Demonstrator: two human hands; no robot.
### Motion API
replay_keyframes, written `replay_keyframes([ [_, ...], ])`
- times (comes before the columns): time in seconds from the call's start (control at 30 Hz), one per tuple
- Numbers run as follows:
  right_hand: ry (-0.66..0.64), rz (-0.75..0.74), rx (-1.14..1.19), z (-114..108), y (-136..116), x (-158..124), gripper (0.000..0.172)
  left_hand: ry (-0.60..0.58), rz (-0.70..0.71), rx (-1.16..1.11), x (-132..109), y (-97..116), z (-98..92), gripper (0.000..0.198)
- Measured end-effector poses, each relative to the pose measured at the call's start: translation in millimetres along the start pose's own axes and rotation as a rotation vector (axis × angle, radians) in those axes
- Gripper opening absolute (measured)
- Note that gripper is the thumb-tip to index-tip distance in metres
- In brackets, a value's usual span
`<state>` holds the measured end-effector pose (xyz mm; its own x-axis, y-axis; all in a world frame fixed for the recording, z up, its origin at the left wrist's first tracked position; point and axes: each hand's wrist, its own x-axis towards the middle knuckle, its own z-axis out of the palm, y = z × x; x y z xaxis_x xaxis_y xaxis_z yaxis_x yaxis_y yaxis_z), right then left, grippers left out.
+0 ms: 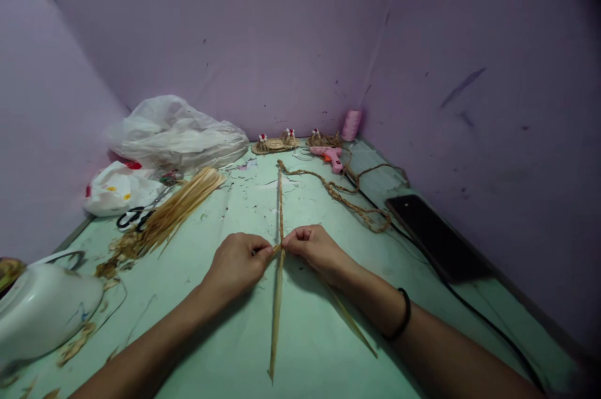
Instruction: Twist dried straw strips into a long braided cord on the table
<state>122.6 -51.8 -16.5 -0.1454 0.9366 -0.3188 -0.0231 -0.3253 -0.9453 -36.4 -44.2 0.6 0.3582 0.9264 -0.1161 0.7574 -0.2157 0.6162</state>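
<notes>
A thin braid of dried plant fibre point(280, 202) runs straight away from me down the middle of the table, then bends right at its far end. My left hand point(241, 261) pinches a strand at the near end of the braid, from the left. From the right, my right hand point(312, 248) pinches at the same spot, fingertips almost meeting the left ones. One loose flat strand point(277, 324) hangs toward me between the hands. Another strand point(352, 321) comes out under my right wrist. The fingers partly hide the crossing point.
At the left lie a bundle of dried fibre point(183, 208), scissors point(136, 218), plastic bags point(173, 136) and a white container point(51, 311). Woven slippers point(275, 145), a pink glue gun point(331, 156) and a thread spool point(351, 125) are at the back. A phone point(436, 239) and black cable point(469, 308) lie right.
</notes>
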Motion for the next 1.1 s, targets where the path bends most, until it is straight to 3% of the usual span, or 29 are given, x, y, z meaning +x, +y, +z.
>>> replay_keyframes([
  [0.23, 0.002, -0.011, -0.012, 0, 2, 1, 0.007, -0.096, -0.139, -0.306, 0, 9, -4.9, 0.032],
  [0.57, 0.014, -0.009, 0.006, 0, 1, 0, 0.007, -0.24, -0.427, -0.674, 5, 6, -2.0, 0.032],
  [0.8, 0.028, 0.004, 0.009, 1, -4, -2, 0.006, -0.279, -0.517, -0.718, 9, 8, 1.2, 0.031],
  [0.93, 0.023, 0.031, 0.003, 2, -2, 0, 0.006, -0.252, -0.492, -0.703, 14, 10, 0.1, 0.02],
  [1.03, -0.014, 0.051, 0.032, 1, -1, 2, 0.006, -0.197, -0.465, -0.645, 19, 19, -6.2, 0.01],
  [1.1, -0.046, 0.039, 0.079, 1, -1, 2, 0.007, -0.216, -0.524, -0.613, 22, 28, -9.6, 0.008],
])
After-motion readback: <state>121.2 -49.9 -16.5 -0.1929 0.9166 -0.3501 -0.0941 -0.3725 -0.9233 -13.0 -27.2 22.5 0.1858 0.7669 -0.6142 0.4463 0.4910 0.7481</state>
